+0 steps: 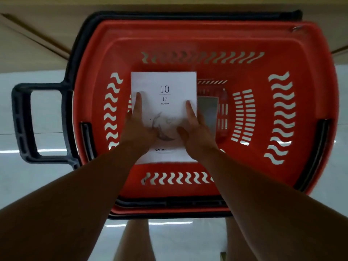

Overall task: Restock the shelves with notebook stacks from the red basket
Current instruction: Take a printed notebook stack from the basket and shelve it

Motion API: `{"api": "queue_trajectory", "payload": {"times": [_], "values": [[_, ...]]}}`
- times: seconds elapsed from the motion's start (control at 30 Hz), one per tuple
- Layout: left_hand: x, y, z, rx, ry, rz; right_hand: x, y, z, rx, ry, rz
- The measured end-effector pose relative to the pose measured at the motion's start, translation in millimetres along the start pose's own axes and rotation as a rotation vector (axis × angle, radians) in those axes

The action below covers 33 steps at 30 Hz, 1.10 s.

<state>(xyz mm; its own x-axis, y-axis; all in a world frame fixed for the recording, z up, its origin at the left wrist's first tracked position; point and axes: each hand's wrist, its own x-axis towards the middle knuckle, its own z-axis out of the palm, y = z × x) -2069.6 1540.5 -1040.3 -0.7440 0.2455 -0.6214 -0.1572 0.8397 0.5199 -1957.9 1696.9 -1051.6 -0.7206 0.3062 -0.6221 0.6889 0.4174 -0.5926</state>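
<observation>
As I lean over the one red basket (188,41), both my hands grip a notebook stack (165,80) held inside it. My left hand (138,129) clasps its left edge and my right hand (195,132) its right edge, with a finger of each lying on the cover. That cover is white, printed "10", "17" and "MONDAY" above a dark, smudgy drawing (how many notebooks sit beneath it I cannot tell). One grey item (208,110), perhaps another notebook, lies just beside it on the basket's bottom.
</observation>
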Motion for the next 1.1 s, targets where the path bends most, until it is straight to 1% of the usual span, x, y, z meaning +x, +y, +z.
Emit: {"api": "queue_trajectory", "payload": {"times": [0.1, 0.17, 0.27, 0.43, 0.5, 0.6, 0.73, 0.87, 1.0, 1.1], "values": [[2, 4, -5, -0.209, -0.035, -0.082, 5, 0, 2, 0.08, 0.03, 0.02], [-2, 7, -6, -0.288, -0.024, -0.126, 7, 0, 1, 0.141, 0.039, 0.027], [-11, 9, -5, -0.214, 0.005, -0.065, 8, 3, -5, 0.199, 0.052, 0.03], [-16, 14, -12, -0.167, -0.032, 0.004, 9, 13, -11, 0.303, 0.013, 0.044], [-19, 17, -13, -0.234, -0.071, 0.033, 8, 12, -12, 0.34, -0.018, 0.06], [-27, 25, -11, -0.324, -0.124, 0.016, 8, 9, -17, 0.353, -0.022, 0.077], [-39, 40, -9, -0.381, -0.112, 0.01, 3, 6, -26, 0.3, -0.008, 0.115], [-52, 58, -12, -0.454, -0.109, -0.041, -8, 3, -40, 0.247, 0.001, 0.141], [-73, 81, -25, -0.446, -0.127, -0.002, -35, -8, -68, 0.257, -0.002, 0.144], [-97, 104, -43, -0.448, -0.158, 0.018, -71, -27, -95, 0.29, 0.042, 0.115]]}}
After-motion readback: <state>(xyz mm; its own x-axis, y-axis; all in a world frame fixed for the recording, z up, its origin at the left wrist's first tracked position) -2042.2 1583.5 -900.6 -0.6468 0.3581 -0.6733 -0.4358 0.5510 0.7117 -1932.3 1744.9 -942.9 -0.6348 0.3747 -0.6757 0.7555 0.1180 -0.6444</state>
